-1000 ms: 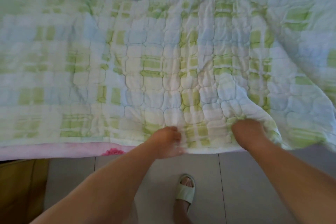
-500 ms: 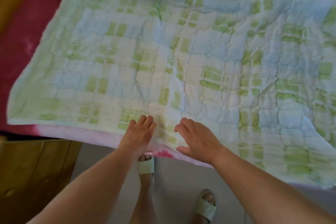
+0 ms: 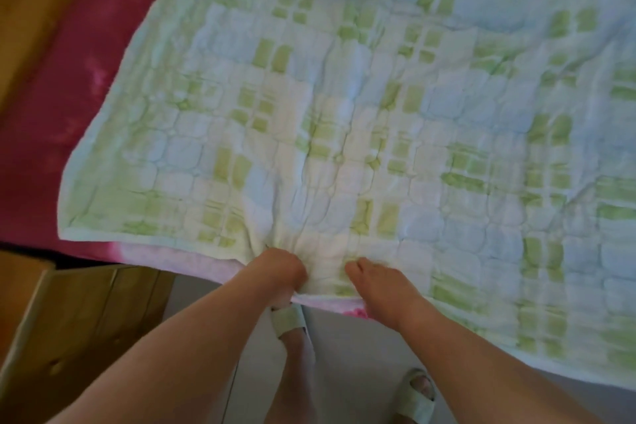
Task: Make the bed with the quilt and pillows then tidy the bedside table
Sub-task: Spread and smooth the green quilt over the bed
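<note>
A green, blue and white checked quilt [image 3: 361, 120] lies spread over the bed, its near edge along the bed's side. My left hand [image 3: 280, 272] grips that near edge, fingers curled into a bunch of fabric. Just to its right, my right hand [image 3: 377, 280] holds the same edge, fingers bent down into the cloth. Folds in the quilt run up from between the two hands. No pillows are in view.
A dark pink sheet [image 3: 69, 107] shows at the left, past the quilt's corner. A wooden bedside cabinet [image 3: 79, 313] stands at the lower left, against the bed. My feet in pale green slippers [image 3: 289, 320] stand on the grey tiled floor.
The view has shifted left along the bed. Half a second ago both hands lay flat on the quilt; now both have closed on its near edge, bunching it.
</note>
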A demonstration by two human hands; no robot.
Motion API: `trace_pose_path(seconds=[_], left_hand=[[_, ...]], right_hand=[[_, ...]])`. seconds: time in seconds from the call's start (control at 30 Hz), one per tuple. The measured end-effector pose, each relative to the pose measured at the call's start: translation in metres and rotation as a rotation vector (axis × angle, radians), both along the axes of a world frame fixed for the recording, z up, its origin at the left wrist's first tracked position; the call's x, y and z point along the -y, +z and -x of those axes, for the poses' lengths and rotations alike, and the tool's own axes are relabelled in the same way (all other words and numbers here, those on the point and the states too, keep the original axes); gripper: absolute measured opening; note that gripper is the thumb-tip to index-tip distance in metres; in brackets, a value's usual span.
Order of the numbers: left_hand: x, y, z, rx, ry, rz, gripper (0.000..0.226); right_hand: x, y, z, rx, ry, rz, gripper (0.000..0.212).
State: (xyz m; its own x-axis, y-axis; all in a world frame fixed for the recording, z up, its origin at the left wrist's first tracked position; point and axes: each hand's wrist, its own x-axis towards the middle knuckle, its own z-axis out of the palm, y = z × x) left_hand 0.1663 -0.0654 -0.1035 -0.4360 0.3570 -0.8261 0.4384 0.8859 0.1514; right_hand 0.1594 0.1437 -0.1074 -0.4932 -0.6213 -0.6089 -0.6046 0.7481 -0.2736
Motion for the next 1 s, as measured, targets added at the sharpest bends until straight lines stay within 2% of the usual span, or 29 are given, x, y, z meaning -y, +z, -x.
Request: trace_pose_path(seconds=[0.07,0.1,0.2,0.27,0.33,0.4,0.47,0.5,0.6,0.73,0.87,1.0], left_hand=[[0.004,-0.001,0.007,0.070,0.021,-0.029,0.014],[0.006,0.001,0.011,0.127,0.056,-0.038,0.022],[0.021,0.011,0.028,0.203,0.373,-0.166,0.038],[0.041,0.018,0.037,0.044,0.605,-0.314,0.032],[0.076,0.019,0.037,-0.227,0.842,-0.368,0.023],[0.123,0.021,0.028,-0.565,1.016,-0.273,0.017],[0.175,0.023,0.013,-0.809,1.129,-0.073,0.031],[0.202,0.025,0.005,-0.862,1.201,0.039,0.040],[0.262,0.025,-0.012,-0.767,1.447,0.275,0.072],[0.309,0.015,-0.008,-0.537,1.642,0.232,0.091],[0.318,0.015,0.009,-0.541,1.589,0.301,0.099],[0.322,0.013,0.010,-0.552,1.529,0.327,0.101]], right_hand=[[0.012,-0.004,0.002,0.135,0.036,-0.033,0.034],[0.017,-0.004,0.004,0.193,0.064,-0.081,0.029],[0.035,0.000,0.016,0.247,0.147,-0.255,0.031],[0.054,0.010,0.030,0.242,0.151,-0.321,0.037],[0.079,0.021,0.049,0.183,0.085,-0.259,0.041],[0.109,0.031,0.065,0.120,0.018,-0.102,0.039],[0.142,0.039,0.069,0.108,0.007,0.082,0.039],[0.159,0.040,0.068,0.108,0.028,0.165,0.041],[0.200,0.041,0.058,0.083,0.106,0.316,0.052],[0.247,0.030,0.050,0.073,0.196,0.302,0.066],[0.266,0.019,0.052,0.116,0.243,0.159,0.067],[0.278,0.009,0.050,0.101,0.244,0.073,0.054]])
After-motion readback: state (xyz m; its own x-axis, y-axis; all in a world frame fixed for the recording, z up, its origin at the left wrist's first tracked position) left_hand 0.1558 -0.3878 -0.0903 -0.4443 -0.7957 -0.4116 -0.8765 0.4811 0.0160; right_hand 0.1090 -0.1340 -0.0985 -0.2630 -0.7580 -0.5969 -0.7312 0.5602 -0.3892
